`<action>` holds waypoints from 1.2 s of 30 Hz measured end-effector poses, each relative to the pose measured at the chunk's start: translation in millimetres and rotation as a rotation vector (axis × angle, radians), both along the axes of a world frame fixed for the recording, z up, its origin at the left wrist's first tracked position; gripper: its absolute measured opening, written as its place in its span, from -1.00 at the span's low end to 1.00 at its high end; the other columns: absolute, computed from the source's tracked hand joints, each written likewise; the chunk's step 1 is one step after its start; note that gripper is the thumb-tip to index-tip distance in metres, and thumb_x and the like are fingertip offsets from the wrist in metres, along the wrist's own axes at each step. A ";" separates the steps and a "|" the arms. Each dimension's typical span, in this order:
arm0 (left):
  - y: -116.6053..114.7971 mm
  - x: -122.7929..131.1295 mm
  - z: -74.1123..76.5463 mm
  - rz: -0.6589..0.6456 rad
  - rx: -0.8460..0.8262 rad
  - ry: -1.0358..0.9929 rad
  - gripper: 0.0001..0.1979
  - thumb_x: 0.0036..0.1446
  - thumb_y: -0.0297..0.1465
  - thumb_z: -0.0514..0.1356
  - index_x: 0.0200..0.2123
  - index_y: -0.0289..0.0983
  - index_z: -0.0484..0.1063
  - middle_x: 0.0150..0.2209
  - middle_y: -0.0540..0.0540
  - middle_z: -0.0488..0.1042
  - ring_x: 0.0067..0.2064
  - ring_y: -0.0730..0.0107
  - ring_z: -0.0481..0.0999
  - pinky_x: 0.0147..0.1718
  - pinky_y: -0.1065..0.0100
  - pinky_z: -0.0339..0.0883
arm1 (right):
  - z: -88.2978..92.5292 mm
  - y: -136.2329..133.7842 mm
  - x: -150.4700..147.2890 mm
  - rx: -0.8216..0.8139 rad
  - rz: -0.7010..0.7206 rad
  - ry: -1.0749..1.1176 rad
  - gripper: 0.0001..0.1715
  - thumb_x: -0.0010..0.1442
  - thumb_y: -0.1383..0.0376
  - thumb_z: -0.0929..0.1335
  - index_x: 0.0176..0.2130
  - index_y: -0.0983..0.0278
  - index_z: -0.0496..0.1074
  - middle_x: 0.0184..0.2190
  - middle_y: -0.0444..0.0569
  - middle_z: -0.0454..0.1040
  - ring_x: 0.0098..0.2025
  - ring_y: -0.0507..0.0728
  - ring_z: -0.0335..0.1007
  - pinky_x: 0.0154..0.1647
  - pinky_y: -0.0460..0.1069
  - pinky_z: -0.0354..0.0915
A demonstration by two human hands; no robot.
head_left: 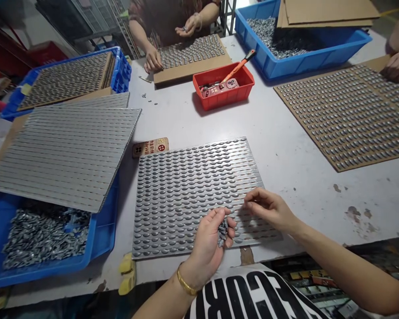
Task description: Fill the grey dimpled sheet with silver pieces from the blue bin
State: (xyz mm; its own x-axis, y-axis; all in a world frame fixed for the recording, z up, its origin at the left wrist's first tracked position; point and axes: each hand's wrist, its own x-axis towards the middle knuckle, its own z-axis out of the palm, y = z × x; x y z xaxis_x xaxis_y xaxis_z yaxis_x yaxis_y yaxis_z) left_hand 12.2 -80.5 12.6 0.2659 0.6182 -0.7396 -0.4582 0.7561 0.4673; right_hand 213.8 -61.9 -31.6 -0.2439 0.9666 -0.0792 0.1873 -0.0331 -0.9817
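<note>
Lower centre: left hand (208, 243) clamped on metal pieces (222, 229), just left of the right hand (271, 209), fingers (257, 195) pinched together on the tray (186, 177).

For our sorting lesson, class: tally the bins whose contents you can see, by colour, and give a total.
Blue bins: 3
Red bin: 1
Total: 4
</note>
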 end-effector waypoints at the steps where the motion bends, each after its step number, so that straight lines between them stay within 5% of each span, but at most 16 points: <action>1: -0.3 0.0 -0.7 0.005 -0.017 0.001 -0.73 0.12 -0.23 0.23 -0.22 -0.31 0.40 -0.47 -0.02 0.39 -0.56 0.57 0.30 -0.69 0.55 0.01 | -1.0 0.7 0.4 0.041 0.003 -0.040 -0.83 0.28 0.22 0.31 -0.16 0.23 0.43 -0.34 -0.05 0.46 -0.35 0.06 0.40 -0.37 -0.03 0.38; 8: -3.2 -1.6 -4.0 0.048 -0.031 -0.009 -0.73 0.13 -0.35 0.18 -0.10 -0.33 0.43 -0.38 -0.09 0.42 -0.45 0.50 0.37 -0.62 0.50 0.12 | -13.6 3.8 0.7 0.423 0.150 -0.424 -0.69 0.33 0.37 0.20 0.01 0.21 0.38 -0.18 0.05 0.48 -0.16 0.15 0.42 -0.22 0.04 0.37; 15: -4.1 -0.7 -4.7 -0.015 0.004 -0.037 -0.81 0.14 -0.34 0.21 -0.20 -0.29 0.36 -0.39 -0.09 0.46 -0.45 0.49 0.39 -0.62 0.51 0.13 | -14.9 12.6 -1.6 0.503 0.285 -0.623 -0.75 0.31 0.43 0.17 -0.14 0.27 0.38 -0.27 0.03 0.44 -0.24 0.12 0.35 -0.28 -0.01 0.31; 23: -5.3 -0.9 -8.3 -0.005 0.016 -0.021 -0.71 0.02 -0.28 0.34 -0.23 -0.33 0.47 -0.44 -0.03 0.39 -0.47 0.57 0.33 -0.62 0.54 0.10 | -11.3 16.3 -5.2 0.557 0.284 -0.797 -0.72 0.24 0.49 0.17 -0.24 0.27 0.41 -0.35 0.01 0.37 -0.32 0.09 0.27 -0.40 -0.07 0.20; 29: -5.6 -0.7 -9.4 0.027 0.012 -0.003 -0.71 -0.04 -0.29 0.39 -0.28 -0.30 0.45 -0.34 -0.09 0.48 -0.42 0.54 0.40 -0.55 0.53 0.18 | -6.7 14.5 -6.1 0.517 0.244 -0.654 -0.75 0.29 0.42 0.19 -0.15 0.25 0.40 -0.30 0.04 0.40 -0.26 0.13 0.33 -0.33 -0.03 0.29; 36: -7.0 3.1 -14.3 0.009 0.058 -0.005 -0.74 -0.02 -0.29 0.37 -0.33 -0.30 0.43 -0.49 -0.01 0.40 -0.47 0.57 0.32 -0.58 0.54 0.11 | 29.2 1.9 -15.3 0.284 0.302 -0.193 -0.79 0.31 0.30 0.26 -0.06 0.21 0.39 -0.23 0.02 0.45 -0.27 0.08 0.39 -0.33 -0.03 0.35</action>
State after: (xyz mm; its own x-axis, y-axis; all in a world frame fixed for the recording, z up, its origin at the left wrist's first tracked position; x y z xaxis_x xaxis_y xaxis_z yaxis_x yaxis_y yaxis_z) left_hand 15.3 -87.5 -1.7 0.2641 0.6624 -0.7011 -0.4676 0.7237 0.5076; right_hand 198.5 -60.0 -2.4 -0.5248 0.8444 0.1073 0.3273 0.3166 -0.8903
